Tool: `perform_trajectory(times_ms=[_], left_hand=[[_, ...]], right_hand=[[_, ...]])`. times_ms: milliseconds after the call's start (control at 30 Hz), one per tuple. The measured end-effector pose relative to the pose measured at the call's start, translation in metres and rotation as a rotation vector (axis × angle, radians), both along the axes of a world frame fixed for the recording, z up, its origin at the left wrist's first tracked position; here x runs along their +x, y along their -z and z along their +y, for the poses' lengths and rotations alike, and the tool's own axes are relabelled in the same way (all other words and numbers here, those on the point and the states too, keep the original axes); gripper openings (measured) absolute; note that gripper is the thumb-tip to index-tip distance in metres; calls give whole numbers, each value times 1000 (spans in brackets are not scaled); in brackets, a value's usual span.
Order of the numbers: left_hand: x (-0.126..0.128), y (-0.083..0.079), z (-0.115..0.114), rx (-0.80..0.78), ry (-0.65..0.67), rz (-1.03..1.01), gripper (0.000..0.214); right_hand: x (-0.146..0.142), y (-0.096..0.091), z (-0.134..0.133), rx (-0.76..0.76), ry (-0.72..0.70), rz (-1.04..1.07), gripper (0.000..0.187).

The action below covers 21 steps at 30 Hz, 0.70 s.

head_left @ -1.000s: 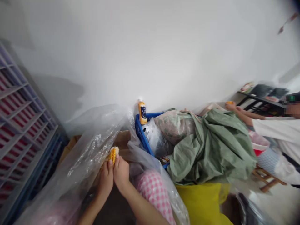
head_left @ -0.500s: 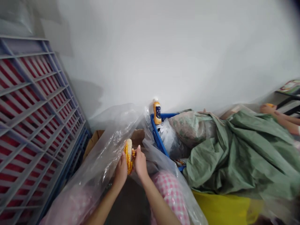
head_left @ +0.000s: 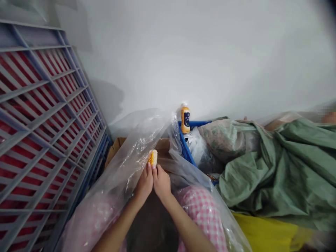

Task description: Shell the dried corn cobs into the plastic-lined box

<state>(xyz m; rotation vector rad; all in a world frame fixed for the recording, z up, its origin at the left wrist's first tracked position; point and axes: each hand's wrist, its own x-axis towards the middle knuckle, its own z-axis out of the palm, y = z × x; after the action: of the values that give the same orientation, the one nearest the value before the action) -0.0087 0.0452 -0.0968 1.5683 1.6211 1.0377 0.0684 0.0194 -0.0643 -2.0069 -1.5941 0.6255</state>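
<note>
The left hand (head_left: 145,183) and right hand (head_left: 161,182) gripped a corn cob (head_left: 153,158) at lower centre, with a clear plastic bag (head_left: 123,171) draped around them. To the right, a blue crate (head_left: 185,151) held crumpled bags, and a bottle (head_left: 185,118) stood at its far corner.

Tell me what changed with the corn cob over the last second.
The left hand and right hand closed together over the corn cob; only its tip now shows above them. Both grips held on, over the clear plastic bag; the yellow bottle stayed put.

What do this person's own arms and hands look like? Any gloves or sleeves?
The left hand and right hand wear no gloves, and no ring, watch or bracelet shows. The left forearm and right forearm are uncovered down to the picture's lower edge; no sleeve is in view.
</note>
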Motion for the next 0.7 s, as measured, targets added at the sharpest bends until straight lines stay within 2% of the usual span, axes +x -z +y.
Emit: perform_trajectory(times_ms=[233, 700], left_hand=[[3, -2, -4, 19, -11, -21, 46], [5, 5, -5, -64, -29, -113, 32]], right_hand=[[2, 7, 0, -53, -71, -144, 44], [3, 15, -1, -33, -61, -49, 46]])
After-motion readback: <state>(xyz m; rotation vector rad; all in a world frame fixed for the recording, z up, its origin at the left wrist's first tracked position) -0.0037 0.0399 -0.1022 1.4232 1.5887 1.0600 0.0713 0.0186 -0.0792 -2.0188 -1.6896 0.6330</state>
